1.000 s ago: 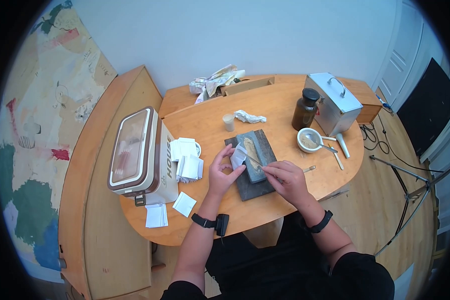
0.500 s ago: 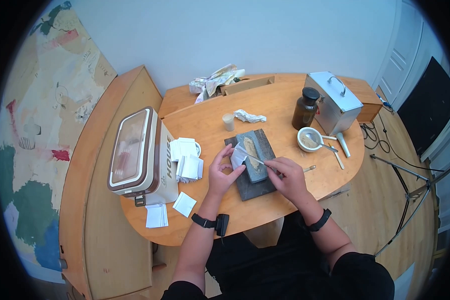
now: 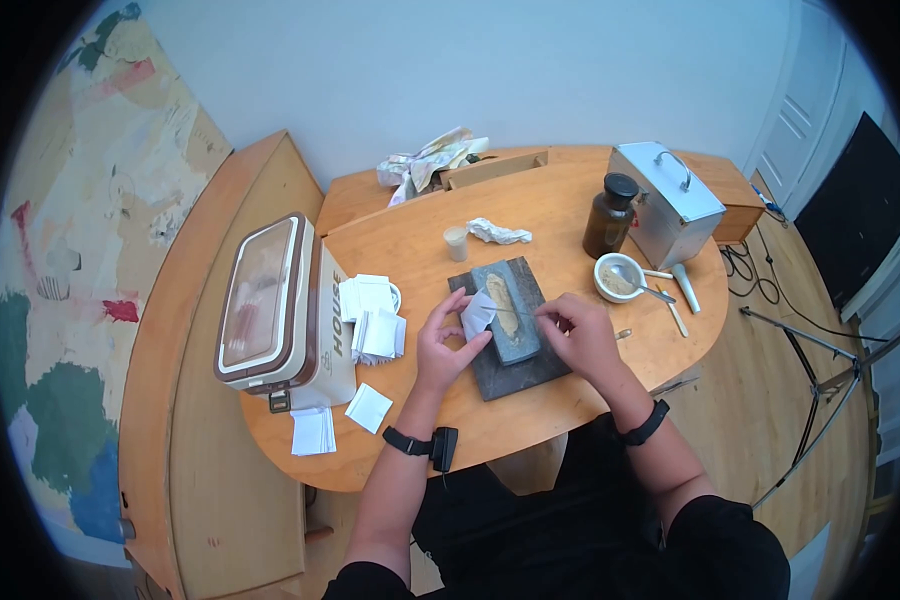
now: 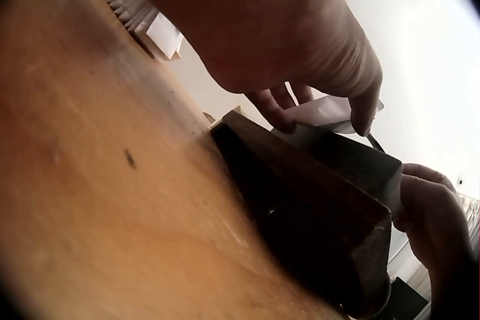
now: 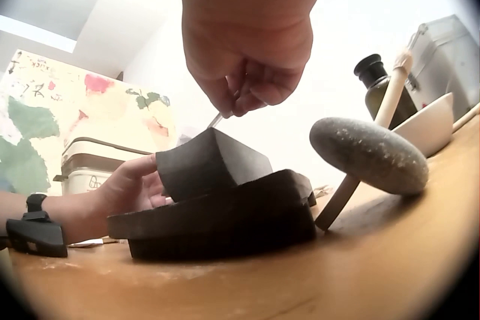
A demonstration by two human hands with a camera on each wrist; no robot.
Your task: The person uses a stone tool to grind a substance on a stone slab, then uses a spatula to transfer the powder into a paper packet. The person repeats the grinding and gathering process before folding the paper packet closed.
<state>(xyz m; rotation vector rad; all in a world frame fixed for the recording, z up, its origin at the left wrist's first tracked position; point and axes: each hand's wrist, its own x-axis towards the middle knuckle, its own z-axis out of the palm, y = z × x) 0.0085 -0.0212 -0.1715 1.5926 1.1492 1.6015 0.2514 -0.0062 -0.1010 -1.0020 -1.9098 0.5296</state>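
Note:
My left hand (image 3: 440,345) holds a small white paper packet (image 3: 478,313) between thumb and fingers, at the left side of a grey stone trough (image 3: 517,349). Beige powder (image 3: 507,303) lines the trough's long hollow. The trough rests on a larger dark slab (image 3: 505,386). To its right, my right hand (image 3: 580,335) pinches a thin rod-like tool (image 5: 216,120), which points left over the trough toward the packet. In the right wrist view a round grey stone wheel (image 5: 367,155) with a wooden handle (image 5: 394,91) leans beside the slab, mostly hidden under my hand in the head view.
Folded white papers (image 3: 378,335) lie left of the slab, by a brown-and-white box (image 3: 280,310). Behind are a small cup (image 3: 456,243) and crumpled tissue (image 3: 500,233). On the right stand a brown bottle (image 3: 607,220), a white mortar (image 3: 602,285) and a metal case (image 3: 670,210).
My right hand has shifted right and slightly forward, drawing the thin tool back from the packet. My left hand stays in place with the packet.

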